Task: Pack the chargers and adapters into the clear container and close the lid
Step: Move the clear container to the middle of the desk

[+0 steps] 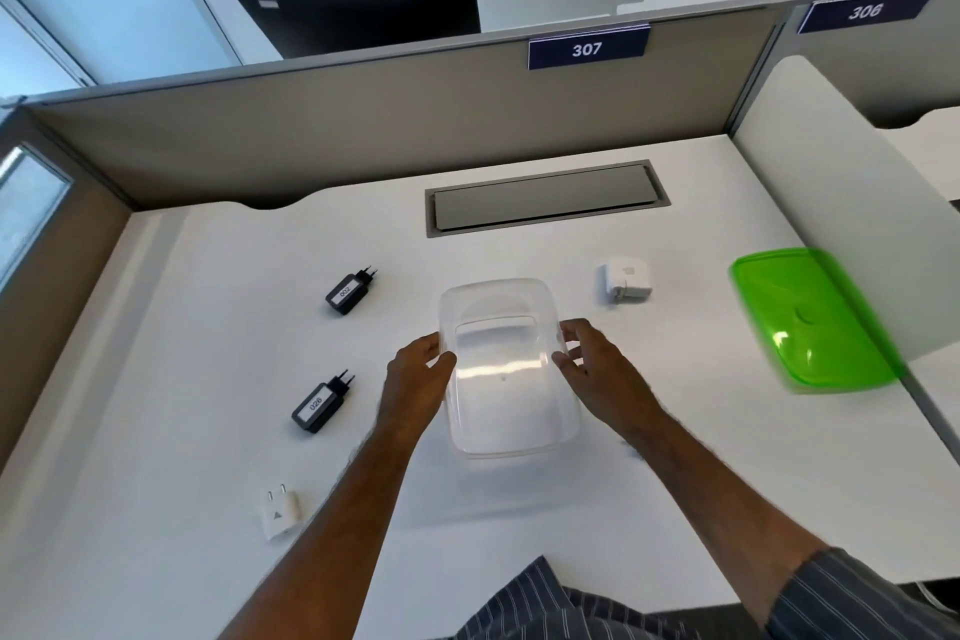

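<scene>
Striped shirt fabric (545, 603) hung at the near edge of the white desk (571, 509), and from it 2 bare forearms reached forward to the clear container (501, 369). Left hand (415, 377) and right hand (597, 369) bracketed the tub on its 2 long sides, thumbs hooked over the rim and fingers (571, 333) loosely spread along the walls. I judged this a steadying, squaring-up hold, meant to set the tub centrally before anything went in. Whether it rested on the desk or hung just above it, I could not tell.

Nothing lay inside the container; only glare and the desk showed through its base. All 4 items waited outside it. Beyond the left fingers lay a black charger marked 002 (349, 292), and just outside the left wrist lay a black charger marked 026 (321, 404). Nearer the person, beside the left forearm, sat a small white adapter (280, 515) with its pins up. Past the right fingertips lay a white square charger (626, 281).

Well off from the right hand, the green lid (810, 322) leaned by the side partition (852, 203), blurred, presumably parked clear so the opening stayed free for loading. Packing had not yet begun, by my reckoning.
</scene>
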### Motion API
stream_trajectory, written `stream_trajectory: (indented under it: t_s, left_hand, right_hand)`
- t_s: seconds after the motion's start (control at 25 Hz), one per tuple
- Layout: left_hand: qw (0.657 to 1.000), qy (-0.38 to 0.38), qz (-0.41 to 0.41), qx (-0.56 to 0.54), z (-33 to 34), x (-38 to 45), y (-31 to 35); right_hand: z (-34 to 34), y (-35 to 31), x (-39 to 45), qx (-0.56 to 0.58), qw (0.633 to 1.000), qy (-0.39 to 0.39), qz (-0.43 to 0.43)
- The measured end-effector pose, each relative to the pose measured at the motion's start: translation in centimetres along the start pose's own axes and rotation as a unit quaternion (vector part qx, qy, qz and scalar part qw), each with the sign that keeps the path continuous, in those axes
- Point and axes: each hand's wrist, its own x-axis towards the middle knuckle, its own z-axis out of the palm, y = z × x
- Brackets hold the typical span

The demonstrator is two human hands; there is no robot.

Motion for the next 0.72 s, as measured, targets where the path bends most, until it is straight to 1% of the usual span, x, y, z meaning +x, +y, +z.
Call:
stream_trajectory:
  t_s: [0.12,0.36,0.6,0.72]
  left_hand:
    - [1.0,-0.004,-0.008,0.009,-1.2,0.4,-1.2]
    - [1.0,-0.019,-0.017,0.006,-2.0,1.3,-3.2]
    - [0.999,-0.025,-0.007,-0.024,-1.8,2.1,-4.0]
    - [0.998,-0.026,-0.007,-0.055,-1.7,2.7,-4.7]
  right_hand:
    - [1.7,-0.6,0.2,-0.009,1.0,-0.013,0.006]
    - [3.6,-1.0,0.5,-0.024,1.0,-0.014,0.012]
    - [3.9,-0.9,0.9,-0.028,0.999,-0.003,0.029]
    - [3.8,-0.9,0.9,-0.009,0.999,-0.007,0.034]
